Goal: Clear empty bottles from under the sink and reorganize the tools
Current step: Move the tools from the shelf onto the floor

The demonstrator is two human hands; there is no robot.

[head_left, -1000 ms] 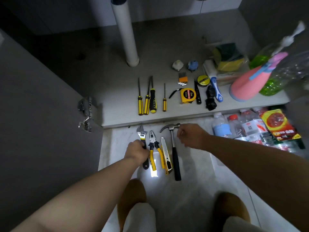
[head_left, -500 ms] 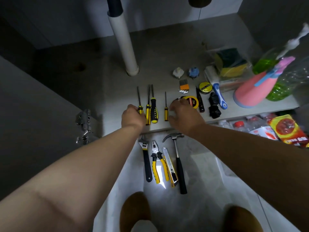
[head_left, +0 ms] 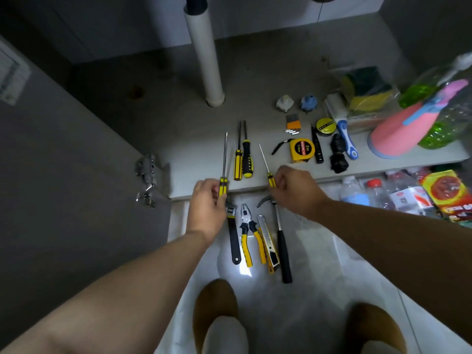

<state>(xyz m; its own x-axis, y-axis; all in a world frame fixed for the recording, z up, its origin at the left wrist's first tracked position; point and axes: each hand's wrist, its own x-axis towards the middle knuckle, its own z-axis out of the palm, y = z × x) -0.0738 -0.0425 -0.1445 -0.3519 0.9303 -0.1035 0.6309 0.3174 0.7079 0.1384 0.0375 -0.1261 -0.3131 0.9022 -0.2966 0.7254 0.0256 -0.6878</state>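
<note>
Hands (head_left: 205, 204) (head_left: 293, 191) gripping screwdrivers (head_left: 224, 167) (head_left: 265, 162) (one each)

The yellow tape measure (head_left: 301, 150) shows "2m" on its red label. Print on the round yellow-black roll (head_left: 325, 125) and the red packet (head_left: 447, 198) is too blurred to read.

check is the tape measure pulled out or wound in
Wound in: no blade shows outside the tape measure case, only its black strap.

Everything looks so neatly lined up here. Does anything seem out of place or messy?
Mostly tidy. The thin screwdriver pinched in the right hand slants left, out of line with the other screwdrivers. Plastic bottles lie jumbled on the floor at right, and a brownish stain marks the cabinet floor.
</note>
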